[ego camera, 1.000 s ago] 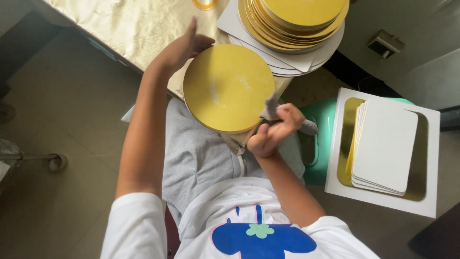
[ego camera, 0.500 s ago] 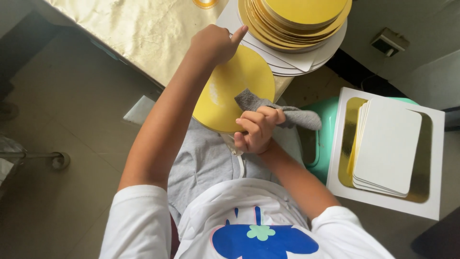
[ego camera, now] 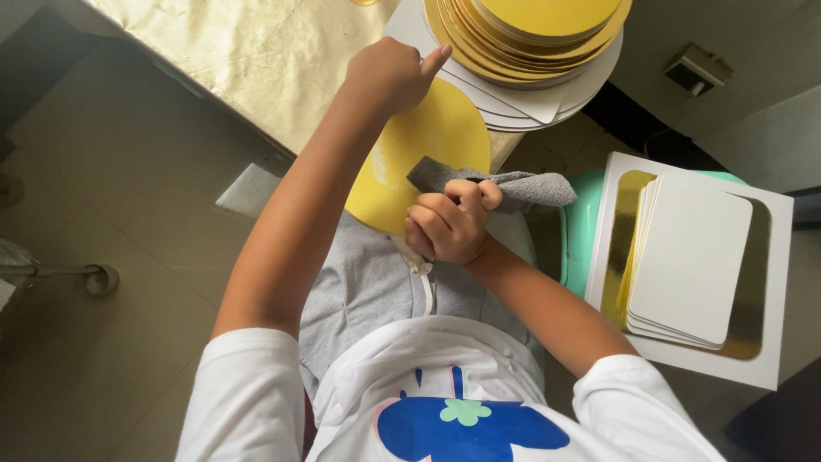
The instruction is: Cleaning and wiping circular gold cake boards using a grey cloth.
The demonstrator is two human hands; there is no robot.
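My left hand point(ego camera: 392, 73) grips the far edge of a round gold board point(ego camera: 432, 141), with the forefinger stretched toward the stack beyond it. The board tilts over my lap against the table's edge. My right hand point(ego camera: 449, 224) is closed around a grey cloth point(ego camera: 522, 186) that presses on the board's near right side. A paler smear shows on the gold face near my left forearm.
A stack of round gold boards point(ego camera: 534, 34) lies on white sheets on the gold-covered table point(ego camera: 248, 51). To the right, white rounded rectangular cards point(ego camera: 693, 257) sit in a white-framed gold tray point(ego camera: 770, 342) on a green stool point(ego camera: 580, 231). Bare floor lies to the left.
The board has tilted from facing me flat to leaning under my left arm. My left hand shifted right along its edge. My right hand now holds the cloth against it.
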